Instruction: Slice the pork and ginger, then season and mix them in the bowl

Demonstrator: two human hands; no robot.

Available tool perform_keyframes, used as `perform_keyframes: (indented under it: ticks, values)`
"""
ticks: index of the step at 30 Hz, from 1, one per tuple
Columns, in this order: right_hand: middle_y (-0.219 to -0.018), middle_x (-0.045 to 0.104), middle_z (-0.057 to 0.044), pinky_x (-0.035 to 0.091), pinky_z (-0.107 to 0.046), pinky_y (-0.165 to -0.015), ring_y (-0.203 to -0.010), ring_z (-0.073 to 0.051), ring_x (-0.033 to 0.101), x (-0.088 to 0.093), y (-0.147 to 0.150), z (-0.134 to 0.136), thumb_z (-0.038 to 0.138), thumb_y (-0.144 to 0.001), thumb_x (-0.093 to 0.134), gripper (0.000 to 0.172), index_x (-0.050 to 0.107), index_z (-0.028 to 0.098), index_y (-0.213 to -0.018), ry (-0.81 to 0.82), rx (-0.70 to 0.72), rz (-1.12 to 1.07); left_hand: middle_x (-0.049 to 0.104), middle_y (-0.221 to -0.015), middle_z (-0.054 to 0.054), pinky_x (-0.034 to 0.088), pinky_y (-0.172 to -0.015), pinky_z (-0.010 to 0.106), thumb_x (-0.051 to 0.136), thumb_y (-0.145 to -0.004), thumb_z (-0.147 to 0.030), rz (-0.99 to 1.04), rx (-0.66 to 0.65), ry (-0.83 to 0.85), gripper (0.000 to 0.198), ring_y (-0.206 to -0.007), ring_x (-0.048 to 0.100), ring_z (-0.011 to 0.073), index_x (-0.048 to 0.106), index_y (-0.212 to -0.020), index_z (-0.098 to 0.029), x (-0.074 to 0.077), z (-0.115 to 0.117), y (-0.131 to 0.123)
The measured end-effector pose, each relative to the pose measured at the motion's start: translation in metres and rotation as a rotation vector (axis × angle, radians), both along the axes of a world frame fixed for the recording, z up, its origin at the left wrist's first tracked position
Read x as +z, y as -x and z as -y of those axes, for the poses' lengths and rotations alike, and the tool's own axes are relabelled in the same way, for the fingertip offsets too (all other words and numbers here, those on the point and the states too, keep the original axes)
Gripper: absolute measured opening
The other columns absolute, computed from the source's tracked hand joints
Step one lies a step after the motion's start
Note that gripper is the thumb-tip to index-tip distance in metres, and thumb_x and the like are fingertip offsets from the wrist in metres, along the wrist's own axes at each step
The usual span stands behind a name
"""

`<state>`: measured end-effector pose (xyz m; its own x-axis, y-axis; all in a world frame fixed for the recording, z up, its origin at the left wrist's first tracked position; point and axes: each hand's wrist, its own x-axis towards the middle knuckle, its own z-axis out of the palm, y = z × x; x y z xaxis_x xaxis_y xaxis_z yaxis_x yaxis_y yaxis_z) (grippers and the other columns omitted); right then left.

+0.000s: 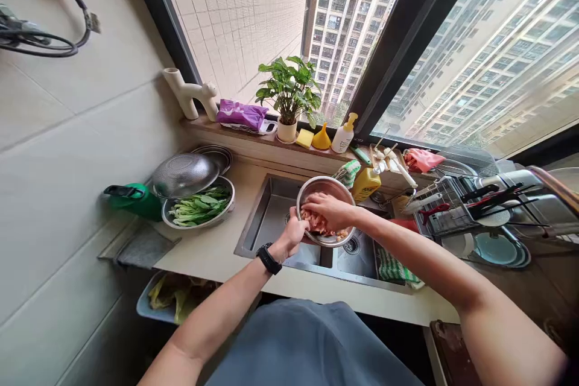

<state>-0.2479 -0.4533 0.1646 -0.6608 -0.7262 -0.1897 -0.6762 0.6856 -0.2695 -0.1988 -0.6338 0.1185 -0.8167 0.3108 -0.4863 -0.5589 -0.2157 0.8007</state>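
Note:
A round metal bowl (347, 194) is tilted above the sink, with pieces of pinkish raw meat (316, 223) inside. My left hand (295, 234) is closed on the bowl's near-left rim, thumb over the edge; a black watch band is on that wrist. Inside the bowl, my right hand (326, 211) is pressed into the meat from the right, its fingers curled and partly hidden. Below the bowl lies the metal double sink (266, 217), whose drain shows at the right.
Left on the counter is a basin of leafy greens (201, 205), beside a metal colander (185, 175) and a green container (136, 201). A potted plant (289, 93) and a pump bottle (344, 134) line the sill. A dish rack (446, 205) stands at right.

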Motion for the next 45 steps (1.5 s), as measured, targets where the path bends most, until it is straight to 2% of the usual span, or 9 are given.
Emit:
perform_keyframes:
  ticks: [3, 7, 13, 18, 28, 33, 35, 39, 45]
  values:
    - [-0.142, 0.054, -0.009, 0.036, -0.040, -0.111, -0.132, -0.028, 0.048, 0.005, -0.002, -0.009, 0.028, -0.069, 0.076, 0.083, 0.045, 0.025, -0.146, 0.102, 0.106, 0.267, 0.056, -0.097, 0.001, 0.060, -0.055, 0.039, 0.056, -0.060, -0.012, -0.004, -0.019, 0.000, 0.051, -0.066, 0.061, 0.0160, 0.033, -0.103, -0.026, -0.004, 0.002, -0.002]
    - [-0.140, 0.055, -0.011, 0.040, -0.040, -0.108, -0.130, -0.029, 0.049, 0.011, -0.009, -0.022, 0.025, -0.072, 0.072, 0.073, 0.049, 0.020, -0.141, 0.146, -0.116, 0.215, 0.058, -0.103, 0.003, 0.060, -0.054, 0.036, 0.059, -0.060, -0.013, -0.004, 0.011, 0.000, 0.052, -0.068, 0.063, 0.0163, 0.034, -0.104, -0.026, -0.010, 0.007, -0.005]
    - [-0.104, 0.071, -0.009, 0.047, -0.029, -0.083, -0.097, -0.021, 0.064, 0.025, -0.016, -0.026, 0.013, -0.076, 0.058, 0.033, 0.067, 0.017, -0.107, 0.068, -0.315, 0.078, 0.059, -0.105, 0.003, 0.060, -0.057, 0.035, 0.062, -0.060, -0.012, 0.004, 0.080, -0.021, 0.053, -0.073, 0.065, 0.0169, 0.036, -0.104, -0.025, -0.012, 0.011, -0.001]
    - [-0.081, 0.073, -0.001, 0.044, -0.023, -0.069, -0.073, -0.014, 0.063, 0.019, -0.025, -0.027, 0.007, -0.077, 0.054, 0.026, 0.075, 0.021, -0.083, -0.028, -0.228, 0.269, 0.059, -0.091, -0.002, 0.059, -0.061, 0.031, 0.062, -0.058, -0.009, 0.023, 0.128, -0.043, 0.053, -0.065, 0.061, 0.0121, 0.036, -0.102, -0.025, -0.010, 0.010, 0.000]
    - [-0.098, 0.072, -0.007, 0.046, -0.029, -0.083, -0.089, -0.020, 0.065, 0.014, -0.023, -0.033, 0.023, -0.085, 0.056, 0.031, 0.071, 0.021, -0.112, 0.043, -0.372, 0.119, 0.059, -0.091, -0.003, 0.058, -0.062, 0.031, 0.059, -0.056, -0.006, 0.034, 0.164, -0.039, 0.054, -0.065, 0.061, 0.0122, 0.037, -0.102, -0.024, -0.011, 0.011, 0.000]
    - [-0.135, 0.050, -0.023, 0.047, -0.043, -0.091, -0.122, -0.038, 0.050, -0.020, -0.035, 0.002, 0.062, -0.062, 0.078, 0.108, 0.034, 0.014, -0.149, -0.032, -0.651, -0.037, 0.059, -0.089, -0.002, 0.057, -0.064, 0.030, 0.056, -0.054, -0.009, -0.037, 0.156, -0.078, 0.052, -0.070, 0.060, 0.0134, 0.035, -0.099, -0.024, -0.008, 0.002, -0.009]
    - [-0.135, 0.048, -0.022, 0.049, -0.043, -0.086, -0.120, -0.038, 0.050, -0.035, -0.037, 0.014, 0.062, -0.063, 0.077, 0.103, 0.037, 0.016, -0.146, -0.078, -0.710, -0.065, 0.057, -0.087, -0.003, 0.057, -0.063, 0.029, 0.056, -0.054, -0.011, -0.074, 0.130, -0.073, 0.050, -0.071, 0.058, 0.0127, 0.035, -0.098, -0.025, -0.007, -0.001, -0.012]
    - [-0.112, 0.062, -0.013, 0.048, -0.034, -0.083, -0.099, -0.026, 0.062, -0.036, -0.024, 0.013, 0.035, -0.091, 0.055, 0.027, 0.063, 0.019, -0.111, -0.154, -0.568, -0.043, 0.055, -0.088, -0.003, 0.057, -0.060, 0.029, 0.055, -0.055, -0.012, -0.048, 0.084, -0.014, 0.051, -0.068, 0.055, 0.0118, 0.035, -0.099, -0.026, -0.008, -0.005, -0.012]
    - [-0.131, 0.054, -0.015, 0.044, -0.042, -0.095, -0.121, -0.030, 0.049, -0.004, -0.011, -0.004, 0.024, -0.088, 0.056, 0.041, 0.057, 0.021, -0.129, -0.092, -0.133, -0.114, 0.057, -0.096, -0.001, 0.056, -0.061, 0.025, 0.057, -0.056, -0.012, -0.056, 0.113, 0.002, 0.050, -0.071, 0.057, 0.0109, 0.035, -0.100, -0.026, -0.008, -0.004, -0.002]
